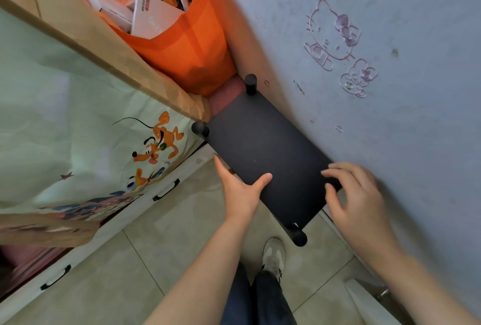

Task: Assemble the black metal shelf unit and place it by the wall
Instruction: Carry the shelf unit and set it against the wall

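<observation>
**Shelf at the wall**

Matte black shelf unit point(268, 153), rectangular top with round post caps, stood beside the scuffed wall point(390, 106). The left hand point(240, 192) pinched its edge, thumb on top; the right hand point(356, 194), fingers loosely spread, touched the corner.

Shelf point(265, 147) tight against wall point(390, 129) — orange bag point(192, 49) beyond, draped cabinet point(125, 223) left — open tiled floor point(182, 259) nearside
</observation>
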Demonstrator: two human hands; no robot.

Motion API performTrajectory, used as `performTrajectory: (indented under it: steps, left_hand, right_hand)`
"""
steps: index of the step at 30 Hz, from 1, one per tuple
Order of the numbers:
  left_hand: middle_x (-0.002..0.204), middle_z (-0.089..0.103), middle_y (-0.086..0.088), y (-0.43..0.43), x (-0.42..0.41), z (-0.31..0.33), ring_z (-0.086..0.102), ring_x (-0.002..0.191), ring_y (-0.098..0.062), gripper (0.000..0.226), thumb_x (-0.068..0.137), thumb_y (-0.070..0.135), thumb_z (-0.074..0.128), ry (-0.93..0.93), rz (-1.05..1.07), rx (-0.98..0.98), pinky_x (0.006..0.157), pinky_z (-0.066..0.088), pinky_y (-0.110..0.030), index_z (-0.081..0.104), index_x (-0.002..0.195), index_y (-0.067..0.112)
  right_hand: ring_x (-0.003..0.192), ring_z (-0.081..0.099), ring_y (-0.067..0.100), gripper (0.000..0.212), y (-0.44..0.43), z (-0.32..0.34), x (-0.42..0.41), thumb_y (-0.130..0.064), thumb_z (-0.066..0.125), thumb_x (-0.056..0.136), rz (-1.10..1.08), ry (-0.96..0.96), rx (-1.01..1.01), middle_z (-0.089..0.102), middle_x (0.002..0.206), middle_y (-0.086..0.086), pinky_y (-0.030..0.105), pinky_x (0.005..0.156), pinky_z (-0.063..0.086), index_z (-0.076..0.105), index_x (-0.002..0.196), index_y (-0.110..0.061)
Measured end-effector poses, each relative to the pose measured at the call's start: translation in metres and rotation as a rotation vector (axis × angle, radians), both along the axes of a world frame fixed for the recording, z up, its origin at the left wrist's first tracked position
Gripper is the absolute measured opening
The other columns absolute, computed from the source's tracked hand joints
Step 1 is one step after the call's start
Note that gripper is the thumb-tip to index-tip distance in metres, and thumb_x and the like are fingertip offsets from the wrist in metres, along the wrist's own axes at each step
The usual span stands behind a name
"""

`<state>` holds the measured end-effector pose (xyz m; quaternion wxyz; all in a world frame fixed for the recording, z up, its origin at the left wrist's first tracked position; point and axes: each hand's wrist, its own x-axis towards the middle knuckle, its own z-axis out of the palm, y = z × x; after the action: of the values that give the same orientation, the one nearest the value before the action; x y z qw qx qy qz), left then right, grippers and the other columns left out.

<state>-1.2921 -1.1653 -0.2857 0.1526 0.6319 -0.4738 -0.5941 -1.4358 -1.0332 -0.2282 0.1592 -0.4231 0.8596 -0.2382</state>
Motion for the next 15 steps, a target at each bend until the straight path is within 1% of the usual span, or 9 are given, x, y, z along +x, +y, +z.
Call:
performTrajectory:
  steps: [1, 2, 3, 5, 6, 8, 10, 12, 15]
  left_hand:
    - [0.157, 0.033, 0.001, -0.002, -0.001, 0.003, 0.04, 0.14, -0.015, 0.128, 0.07, 0.015, 0.091, -0.035, -0.019, -0.05, 0.119, 0.026, -0.029, 0.001, 0.159, 0.03]
    - [0.157, 0.029, -0.001, -0.005, -0.002, 0.007, 0.037, 0.139, -0.015, 0.127, 0.07, 0.015, 0.092, -0.092, -0.03, -0.094, 0.114, 0.022, -0.021, 0.003, 0.16, 0.026]
    - [0.156, 0.027, -0.005, -0.008, -0.003, 0.012, 0.038, 0.137, -0.019, 0.123, 0.07, 0.016, 0.091, -0.169, -0.035, -0.142, 0.107, 0.024, -0.019, 0.007, 0.16, 0.022]
    - [0.147, 0.03, -0.011, -0.02, -0.004, 0.022, 0.046, 0.127, -0.029, 0.113, 0.072, 0.023, 0.09, -0.372, -0.108, -0.335, 0.102, 0.038, -0.03, 0.017, 0.157, 0.019]
    - [0.143, 0.033, -0.012, -0.027, -0.004, 0.026, 0.048, 0.123, -0.03, 0.106, 0.073, 0.025, 0.089, -0.478, -0.192, -0.474, 0.1, 0.041, -0.036, 0.022, 0.155, 0.017]
    - [0.137, 0.04, -0.015, -0.045, -0.005, 0.028, 0.047, 0.12, -0.03, 0.09, 0.078, 0.025, 0.085, -0.563, -0.36, -0.74, 0.1, 0.043, -0.039, 0.033, 0.15, 0.012]
    - [0.133, 0.046, -0.017, -0.066, -0.012, 0.034, 0.048, 0.119, -0.031, 0.075, 0.082, 0.021, 0.08, -0.51, -0.504, -0.939, 0.1, 0.043, -0.04, 0.041, 0.145, 0.007]
    - [0.136, 0.048, -0.016, -0.09, -0.029, 0.039, 0.047, 0.123, -0.032, 0.071, 0.087, 0.022, 0.076, -0.455, -0.628, -0.952, 0.104, 0.043, -0.04, 0.041, 0.146, 0.005]
    - [0.149, 0.039, -0.015, -0.121, -0.057, 0.037, 0.038, 0.137, -0.032, 0.078, 0.093, 0.038, 0.069, -0.439, -0.655, -0.666, 0.112, 0.035, -0.041, 0.03, 0.153, 0.007]
  right_hand:
    - [0.099, 0.056, 0.017, 0.014, 0.008, 0.004, 0.006, -0.005, 0.06, 0.092, -0.082, -0.064, -0.023, 0.062, 0.104, 0.002, 0.004, 0.093, 0.03, 0.066, 0.105, -0.008]
    - [0.093, 0.057, 0.015, 0.011, 0.014, 0.006, 0.012, -0.008, 0.061, 0.094, -0.209, -0.173, -0.029, 0.061, 0.099, -0.001, 0.006, 0.088, 0.036, 0.062, 0.104, -0.012]
    - [0.088, 0.059, 0.014, 0.012, 0.018, 0.003, 0.017, -0.013, 0.062, 0.095, -0.374, -0.313, -0.021, 0.061, 0.098, -0.001, 0.014, 0.086, 0.045, 0.057, 0.105, -0.015]
    - [0.087, 0.063, 0.018, 0.024, 0.018, -0.009, 0.023, -0.026, 0.063, 0.095, -0.721, -0.679, 0.039, 0.063, 0.103, 0.008, 0.039, 0.084, 0.055, 0.048, 0.111, -0.016]
    - [0.091, 0.066, 0.022, 0.032, 0.015, -0.015, 0.023, -0.032, 0.061, 0.096, -0.836, -0.878, 0.05, 0.063, 0.108, 0.01, 0.046, 0.083, 0.057, 0.046, 0.117, -0.015]
    - [0.102, 0.067, 0.028, 0.042, 0.003, -0.023, 0.021, -0.041, 0.058, 0.097, -0.92, -1.172, -0.015, 0.064, 0.117, 0.006, 0.053, 0.081, 0.059, 0.047, 0.127, -0.014]
    - [0.109, 0.064, 0.029, 0.045, -0.01, -0.023, 0.017, -0.048, 0.055, 0.097, -0.975, -1.318, -0.112, 0.063, 0.123, -0.001, 0.057, 0.08, 0.057, 0.051, 0.131, -0.019]
    - [0.115, 0.06, 0.028, 0.058, -0.018, -0.023, 0.011, -0.06, 0.052, 0.093, -1.044, -1.41, -0.143, 0.06, 0.129, -0.002, 0.062, 0.086, 0.053, 0.049, 0.138, -0.022]
    - [0.126, 0.053, 0.03, 0.075, -0.021, -0.025, 0.002, -0.074, 0.047, 0.086, -1.078, -1.505, -0.102, 0.054, 0.139, 0.001, 0.07, 0.095, 0.044, 0.044, 0.145, -0.028]
